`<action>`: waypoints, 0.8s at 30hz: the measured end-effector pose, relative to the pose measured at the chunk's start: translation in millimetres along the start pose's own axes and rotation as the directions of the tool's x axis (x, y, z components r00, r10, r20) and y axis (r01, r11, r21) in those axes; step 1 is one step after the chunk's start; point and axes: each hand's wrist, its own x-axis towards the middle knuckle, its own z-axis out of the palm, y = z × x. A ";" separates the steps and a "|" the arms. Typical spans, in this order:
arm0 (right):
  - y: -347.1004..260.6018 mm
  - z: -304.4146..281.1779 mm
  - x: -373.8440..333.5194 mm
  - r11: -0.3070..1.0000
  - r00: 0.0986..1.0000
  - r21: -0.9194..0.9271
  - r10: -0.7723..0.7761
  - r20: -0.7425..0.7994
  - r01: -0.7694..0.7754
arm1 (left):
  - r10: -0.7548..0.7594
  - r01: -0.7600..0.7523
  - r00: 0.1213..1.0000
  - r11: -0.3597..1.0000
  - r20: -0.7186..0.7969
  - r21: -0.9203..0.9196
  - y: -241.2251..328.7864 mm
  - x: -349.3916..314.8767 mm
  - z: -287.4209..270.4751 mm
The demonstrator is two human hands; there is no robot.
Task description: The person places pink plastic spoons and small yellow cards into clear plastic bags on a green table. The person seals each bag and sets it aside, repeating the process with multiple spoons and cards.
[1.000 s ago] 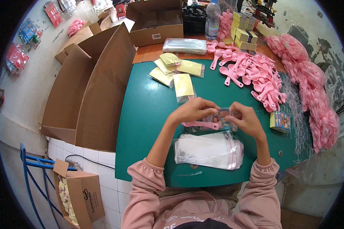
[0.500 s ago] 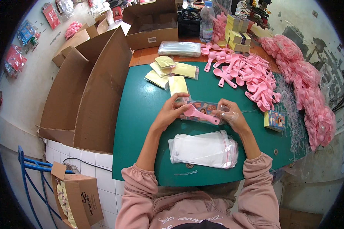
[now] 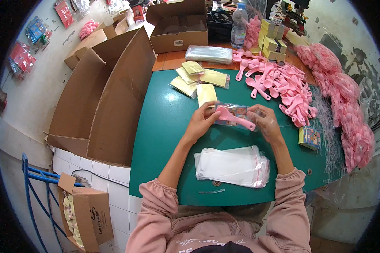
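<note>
Above the green table [image 3: 164, 139], my left hand [image 3: 200, 123] pinches the left end of a clear plastic bag [image 3: 242, 110] holding a printed picture card. A pink measuring spoon [image 3: 236, 118] lies slantwise over the card, its bowl by my left thumb; whether it is inside the bag is hard to tell. My right hand [image 3: 265, 121], a little blurred, has its fingers closed at the bag's right end. Nearer me lies a stack of clear bags with white backing [image 3: 228, 166]. Just beyond my left hand are several yellow-backed packets [image 3: 206, 93].
Loose pink spoons [image 3: 287, 86] are heaped at the right, near a stack of cards [image 3: 309, 137] and bagged spoons [image 3: 352, 109]. A water bottle [image 3: 238, 27] and a bundle of clear bags [image 3: 209, 54] stand at the back. A large cardboard box [image 3: 118, 105] borders the left side.
My view has shifted, so the scene sits further right in the picture. My right fingers have moved from over the card to the bag's end; my left hand keeps its grip.
</note>
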 end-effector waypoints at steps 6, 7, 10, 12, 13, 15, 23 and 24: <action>-15.2 10.0 -10.2 0.718 0.869 -0.624 -0.478 -0.123 0.307 | 0.041 -0.040 0.999 0.999 0.012 -0.037 -3.6 2.2 3.7; -16.8 15.5 -12.0 0.680 0.880 -0.614 -0.473 0.048 0.399 | -0.084 0.115 0.985 0.969 0.148 -0.218 -3.2 -1.7 7.1; -14.9 17.6 -15.5 0.635 0.858 -0.577 -0.398 0.326 0.514 | -0.167 0.241 0.952 0.924 0.255 -0.298 -0.4 -5.5 11.6; -13.1 17.4 -15.9 0.643 0.858 -0.574 -0.317 0.403 0.507 | -0.140 0.174 0.969 0.971 0.204 -0.162 -3.1 -5.1 11.0; -7.0 15.6 -14.8 0.644 0.859 -0.575 -0.315 0.403 0.506 | -0.142 0.176 0.969 0.971 0.204 -0.163 -5.6 -5.1 12.0; 9.2 11.6 -8.8 0.499 0.874 -0.725 -0.367 0.319 0.475 | -0.083 0.119 0.973 0.980 0.217 -0.157 -7.7 -4.5 14.6; 24.6 10.1 0.4 0.301 0.853 -0.847 -0.438 0.285 0.438 | -0.096 0.100 0.988 0.995 0.120 -0.027 1.9 -1.8 16.5; 26.0 8.6 2.0 0.268 0.850 -0.870 -0.456 0.264 0.414 | -0.066 0.069 0.990 0.997 0.126 -0.021 -1.5 0.0 16.1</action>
